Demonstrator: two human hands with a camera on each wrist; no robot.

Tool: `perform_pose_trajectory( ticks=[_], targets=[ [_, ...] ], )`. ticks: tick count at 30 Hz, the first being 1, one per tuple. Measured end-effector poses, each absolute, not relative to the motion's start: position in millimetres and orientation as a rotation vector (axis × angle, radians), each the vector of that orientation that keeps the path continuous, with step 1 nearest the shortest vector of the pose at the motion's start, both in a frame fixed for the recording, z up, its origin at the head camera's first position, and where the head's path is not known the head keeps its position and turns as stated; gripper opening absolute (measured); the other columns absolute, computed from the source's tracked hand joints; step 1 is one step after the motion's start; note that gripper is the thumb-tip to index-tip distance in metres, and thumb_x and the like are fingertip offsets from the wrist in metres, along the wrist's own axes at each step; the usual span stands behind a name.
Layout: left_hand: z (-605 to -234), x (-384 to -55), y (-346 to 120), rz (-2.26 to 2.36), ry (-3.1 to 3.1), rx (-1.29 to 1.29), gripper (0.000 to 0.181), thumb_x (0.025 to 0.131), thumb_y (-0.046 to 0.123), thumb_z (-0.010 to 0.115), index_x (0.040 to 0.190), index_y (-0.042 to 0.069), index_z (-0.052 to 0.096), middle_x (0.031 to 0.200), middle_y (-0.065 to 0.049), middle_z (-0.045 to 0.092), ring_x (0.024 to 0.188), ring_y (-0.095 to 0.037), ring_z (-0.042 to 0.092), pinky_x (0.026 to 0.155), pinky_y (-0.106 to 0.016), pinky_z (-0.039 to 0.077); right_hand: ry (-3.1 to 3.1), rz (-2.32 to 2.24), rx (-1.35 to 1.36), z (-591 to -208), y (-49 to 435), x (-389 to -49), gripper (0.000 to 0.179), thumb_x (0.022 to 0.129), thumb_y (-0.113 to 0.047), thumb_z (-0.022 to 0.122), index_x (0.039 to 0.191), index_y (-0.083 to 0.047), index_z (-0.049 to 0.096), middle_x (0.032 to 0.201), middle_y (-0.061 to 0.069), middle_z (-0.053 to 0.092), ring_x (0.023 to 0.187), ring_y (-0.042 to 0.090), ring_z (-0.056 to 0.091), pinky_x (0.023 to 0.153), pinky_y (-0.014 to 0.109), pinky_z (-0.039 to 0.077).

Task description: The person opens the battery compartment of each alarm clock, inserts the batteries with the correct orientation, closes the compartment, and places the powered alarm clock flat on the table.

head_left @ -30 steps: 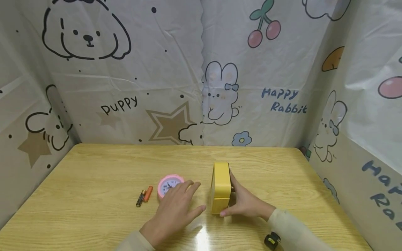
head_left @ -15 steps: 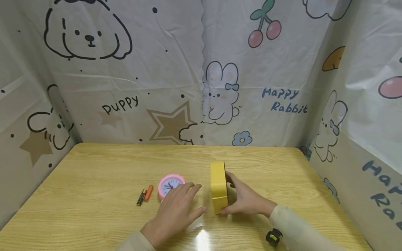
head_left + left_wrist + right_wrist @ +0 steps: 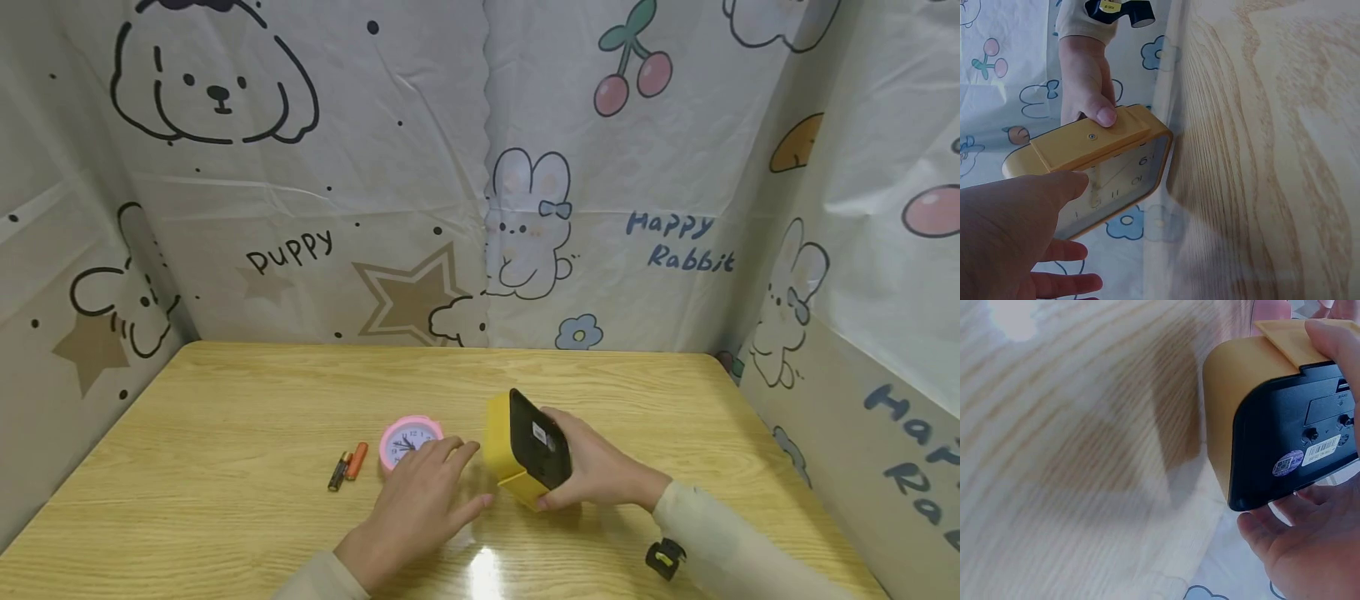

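My right hand (image 3: 592, 458) grips a yellow alarm clock (image 3: 501, 446) by its edges, thumb on the near side and fingers on the far side. The clock is tilted on the table, its black back turned up toward the head camera. In the right wrist view that black back (image 3: 1272, 437) shows knobs, a battery cover and stickers. The left wrist view shows its white dial (image 3: 1116, 187) with numerals. My left hand (image 3: 412, 492) hovers with fingers spread, beside the yellow clock and partly over a round pink clock (image 3: 386, 446), whose lower right it hides.
Two batteries lie left of the pink clock, an orange battery (image 3: 357, 461) and a black battery (image 3: 339, 472) with a copper end. The wooden table (image 3: 225, 400) is bordered by a printed cloth backdrop (image 3: 420, 167). A wrist camera (image 3: 664, 558) sits at the right sleeve.
My right hand has turned the yellow clock so that its black back now faces the head camera; before, mostly its yellow side showed. My left hand has stayed nearly still.
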State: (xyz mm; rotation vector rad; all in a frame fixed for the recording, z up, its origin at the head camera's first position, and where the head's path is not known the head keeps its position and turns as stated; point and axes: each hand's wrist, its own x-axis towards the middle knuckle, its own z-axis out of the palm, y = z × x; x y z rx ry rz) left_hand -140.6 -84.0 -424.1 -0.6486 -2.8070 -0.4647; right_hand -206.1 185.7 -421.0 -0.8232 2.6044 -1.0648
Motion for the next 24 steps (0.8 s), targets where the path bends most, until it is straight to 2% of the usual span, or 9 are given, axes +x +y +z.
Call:
perform_pose_trajectory(
  ticks=[3,7,13,19,24],
  targets=[
    [-423.7,-140.2,-85.5,-0.453,-2.804,-0.645,0.065,0.090,0.054,0.069,0.137,0.010,0.060,0.134,-0.011,0.065,0.122,-0.030,0.063,0.102,-0.052,0.053,2.642,-1.010,-0.831,-419.6,185.0,-207.5,0.115,0.059,-0.049,0.093,0.152,-0.012,0.036,0.137,0.003,0.054,0.122,0.022,0.051,0.105,0.051,0.043],
    [-422.1,-139.1,-88.7,-0.448,-2.797,-0.640,0.066,0.089,0.055,0.069,0.137,0.010,0.060,0.133,-0.012,0.065,0.121,-0.030,0.063,0.102,-0.051,0.053,2.699,-0.930,-0.833,-418.3,184.7,-209.4,0.118,0.058,-0.051,0.093,0.152,-0.009,0.036,0.140,0.007,0.053,0.125,0.026,0.049,0.104,0.051,0.044],
    [-422.2,-138.9,-92.8,-0.452,-2.799,-0.631,0.067,0.089,0.055,0.070,0.137,0.010,0.060,0.133,-0.013,0.066,0.121,-0.031,0.063,0.101,-0.049,0.054,2.746,-0.839,-0.873,-414.7,182.8,-211.8,0.114,0.057,-0.049,0.092,0.150,-0.009,0.039,0.137,0.006,0.055,0.123,0.025,0.048,0.100,0.049,0.046],
    [-422.7,-139.4,-94.9,-0.468,-2.801,-0.620,0.066,0.089,0.054,0.070,0.137,0.010,0.060,0.133,-0.013,0.066,0.121,-0.031,0.063,0.100,-0.051,0.054,2.773,-0.734,-0.850,-409.8,180.2,-211.7,0.117,0.058,-0.050,0.091,0.152,-0.006,0.037,0.144,0.011,0.052,0.129,0.029,0.047,0.103,0.053,0.046],
    [-423.2,-139.6,-96.8,-0.466,-2.800,-0.613,0.065,0.089,0.054,0.070,0.136,0.010,0.060,0.132,-0.012,0.066,0.120,-0.031,0.063,0.100,-0.050,0.054,2.799,-0.663,-0.852,-408.4,179.7,-211.7,0.115,0.057,-0.051,0.091,0.150,-0.006,0.040,0.142,0.011,0.053,0.129,0.028,0.048,0.106,0.054,0.045]
  ],
)
